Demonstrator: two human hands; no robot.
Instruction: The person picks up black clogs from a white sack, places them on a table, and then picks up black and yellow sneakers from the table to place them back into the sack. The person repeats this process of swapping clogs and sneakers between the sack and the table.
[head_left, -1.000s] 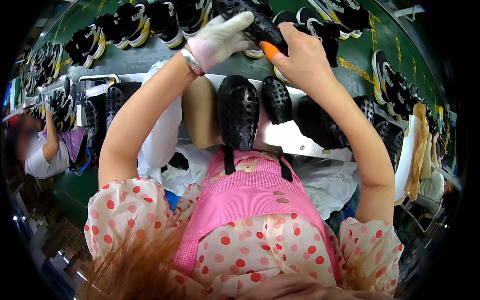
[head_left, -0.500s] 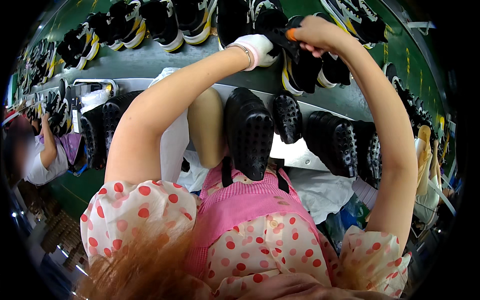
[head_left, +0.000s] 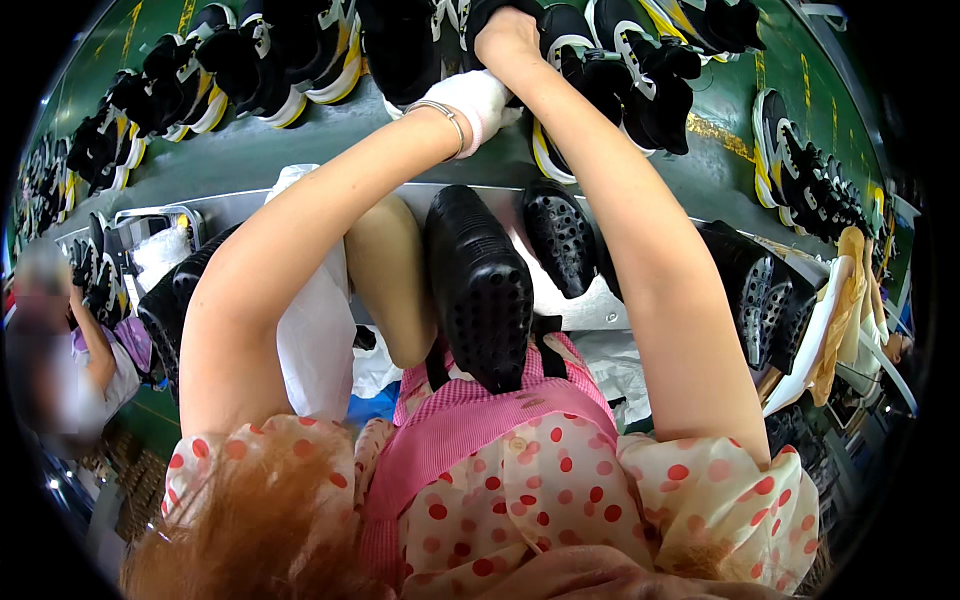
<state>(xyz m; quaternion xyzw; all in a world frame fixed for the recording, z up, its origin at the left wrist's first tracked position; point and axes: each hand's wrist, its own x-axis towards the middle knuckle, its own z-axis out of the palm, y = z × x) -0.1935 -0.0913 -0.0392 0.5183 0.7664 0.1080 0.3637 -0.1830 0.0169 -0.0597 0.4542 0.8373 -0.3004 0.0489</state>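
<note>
**Head view: both hands up at the row of black sneakers**

The right hand [head_left: 510,35] is stretched to the far end of its reach and rests on a black sneaker [head_left: 585,75] with a white and yellow sole that stands in a row on the green conveyor [head_left: 300,150]. Its fingers curl down over the shoe's top, though whether they clamp it or only press on it cannot be told, as the fingertips are hidden. The left hand [head_left: 478,100] wears a white glove, with a thin metal bangle [head_left: 440,110] at the wrist, and lies just beside the right wrist, touching the same shoe from the near side; its fingers are tucked under the right forearm, so their closing cannot be told either.

Around that shoe more black sneakers [head_left: 250,60] of the same kind stand in rows on the belt, left and right. Nearer the body, black studded soles [head_left: 480,290] lie on the pale desk [head_left: 590,310], one straight before the pink apron [head_left: 470,420]. A white cloth [head_left: 315,320] hangs by the left arm.

Judging by this, the shoe sits on the belt among its fellows while both hands are on it, so the handling at the line is mid-way; the soles on the desk look not yet taken up. At far left a co-worker [head_left: 70,360] bends over other shoes.
</note>
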